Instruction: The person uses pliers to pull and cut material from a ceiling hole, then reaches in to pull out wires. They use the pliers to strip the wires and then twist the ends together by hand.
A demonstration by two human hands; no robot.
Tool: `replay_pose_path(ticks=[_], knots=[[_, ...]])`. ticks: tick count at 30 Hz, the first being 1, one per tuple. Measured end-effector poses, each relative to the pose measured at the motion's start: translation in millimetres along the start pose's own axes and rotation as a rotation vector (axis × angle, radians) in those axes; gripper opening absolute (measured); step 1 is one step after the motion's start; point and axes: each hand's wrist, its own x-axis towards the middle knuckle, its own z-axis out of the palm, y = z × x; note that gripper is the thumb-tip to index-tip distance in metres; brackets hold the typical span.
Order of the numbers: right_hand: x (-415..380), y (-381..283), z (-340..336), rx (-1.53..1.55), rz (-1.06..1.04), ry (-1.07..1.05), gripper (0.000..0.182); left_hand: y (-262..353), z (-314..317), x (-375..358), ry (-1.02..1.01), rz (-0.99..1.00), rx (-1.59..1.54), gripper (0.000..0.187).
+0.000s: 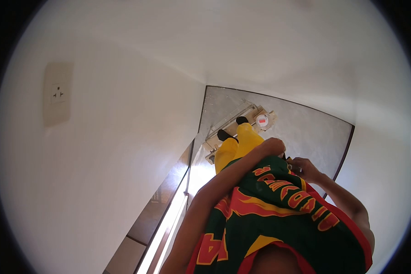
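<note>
Both of my hands meet near the waist, just beyond the hem of my green and red jersey [278,192]. My left hand [274,145] is closed, its fingers curled and turned mostly out of view. Close beside it, my right hand [305,169] has its fingers pinched together, with a ring on one of them. Between the two hands shows a small dark and yellowish item [288,160], too small to name. Which hand grips it, or whether both do, is hard to tell.
My feet in black footwear [224,135] stand on a wooden platform [246,119] above a grey floor [306,121]. A round white container [262,120] with a red mark sits on its right end. White walls [123,114] surround me; a wall socket [58,93] is at left.
</note>
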Motion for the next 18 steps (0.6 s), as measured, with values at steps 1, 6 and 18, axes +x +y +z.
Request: replay_pose_path(ticks=[1,6,18], knots=[[2.3,-2.7,2.0,-0.044,-0.043,0.051,0.036,0.7,-1.2,-0.7,0.012,0.008,-0.011,0.020],[18.6,10.8,23.5,-0.232,0.209,-0.065,0.030,-3.8,7.8,2.7,-0.022,-0.059,-0.062,0.020],[79.9,74.5,-2.0,-0.579,-0.069,-0.734,0.028,-40.6,-38.1,-100.4,0.408,-0.481,-0.569,0.035]])
